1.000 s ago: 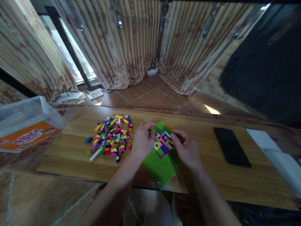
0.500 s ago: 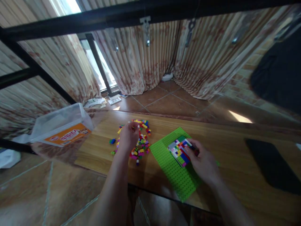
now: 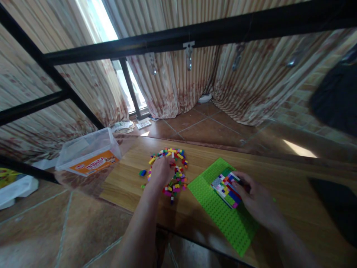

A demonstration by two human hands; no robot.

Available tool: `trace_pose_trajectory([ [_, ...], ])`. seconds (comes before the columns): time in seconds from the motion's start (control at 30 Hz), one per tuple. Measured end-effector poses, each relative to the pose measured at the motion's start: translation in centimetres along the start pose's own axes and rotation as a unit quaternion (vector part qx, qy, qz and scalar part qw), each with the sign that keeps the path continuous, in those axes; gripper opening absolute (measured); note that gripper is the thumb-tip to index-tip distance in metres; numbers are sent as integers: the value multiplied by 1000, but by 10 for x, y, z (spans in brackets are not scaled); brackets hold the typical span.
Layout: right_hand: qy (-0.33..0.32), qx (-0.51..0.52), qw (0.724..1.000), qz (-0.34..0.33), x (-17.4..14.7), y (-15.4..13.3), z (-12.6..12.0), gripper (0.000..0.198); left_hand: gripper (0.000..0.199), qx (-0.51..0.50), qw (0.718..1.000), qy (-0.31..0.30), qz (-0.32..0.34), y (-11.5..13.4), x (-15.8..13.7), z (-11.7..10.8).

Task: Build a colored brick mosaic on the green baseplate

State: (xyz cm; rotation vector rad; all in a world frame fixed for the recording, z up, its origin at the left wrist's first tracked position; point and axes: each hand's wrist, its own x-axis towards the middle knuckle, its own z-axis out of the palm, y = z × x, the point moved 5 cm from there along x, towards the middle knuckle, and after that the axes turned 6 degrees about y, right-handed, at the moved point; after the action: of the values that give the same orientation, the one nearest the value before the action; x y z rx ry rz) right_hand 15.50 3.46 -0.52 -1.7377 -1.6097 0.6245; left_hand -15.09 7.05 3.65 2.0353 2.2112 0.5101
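Note:
My left hand (image 3: 161,171) is over a loose pile of small coloured toy bricks (image 3: 178,181) on the wooden table. Its fingers are bent down and closed among the bricks; whatever they may hold is hidden. On the right, a green studded baseplate (image 3: 214,203) lies at a slant. A flat mosaic of joined toy bricks (image 3: 226,190) in many colours rests on it. My right hand (image 3: 255,197) curls around the right edge of this mosaic, with the fingers at its far corner and the thumb nearer me. The palm covers part of that edge.
A clear plastic box (image 3: 92,150) with an orange label stands at the table's left end. A dark flat pad (image 3: 333,204) lies at the right. Black metal bars (image 3: 167,39) cross above the far side. A blue brick (image 3: 143,173) sits apart from the pile.
The camera view has shifted, so everything sits further right and lower. My left hand has lowered its fingers into the pile. My right hand stays at the mosaic's edge.

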Motion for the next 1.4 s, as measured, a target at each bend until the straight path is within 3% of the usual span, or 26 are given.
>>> trace_pose_trajectory([
  [0.2, -10, 19, 1000, -23, -4, -9, 2, 35, 25, 10, 1000, -4, 10, 5, 1, -4],
  [0.33, -22, 47, 998, -35, -8, -18, 1, 33, 23, -124, 989, 51, 55, 14, 5, -2],
  [0.43, 28, 76, 996, -31, -6, -21, -8, 33, 26, -285, 954, 51, 82, 30, 2, 7],
  [0.6, 144, 151, 978, -16, -5, -22, -29, 28, 30, -465, 875, -59, 117, 77, -20, 22],
  [0.67, 137, 167, 976, -19, -7, -26, -31, 28, 29, -495, 855, -88, 128, 96, -30, 24],
  [0.77, 64, 176, 981, -40, -14, -36, -27, 28, 29, -506, 843, -103, 147, 117, -40, 26],
  [0.9, -8, 175, 983, -51, -22, -43, -20, 26, 27, -501, 844, -96, 168, 132, -46, 29],
  [1.1, 19, 164, 986, -30, -20, -28, -29, 20, 26, -494, 846, -92, 180, 136, -48, 32],
  [1.4, 131, 87, 987, 10, -17, -8, -50, 19, 23, -372, 922, 16, 105, 109, -27, 36],
])
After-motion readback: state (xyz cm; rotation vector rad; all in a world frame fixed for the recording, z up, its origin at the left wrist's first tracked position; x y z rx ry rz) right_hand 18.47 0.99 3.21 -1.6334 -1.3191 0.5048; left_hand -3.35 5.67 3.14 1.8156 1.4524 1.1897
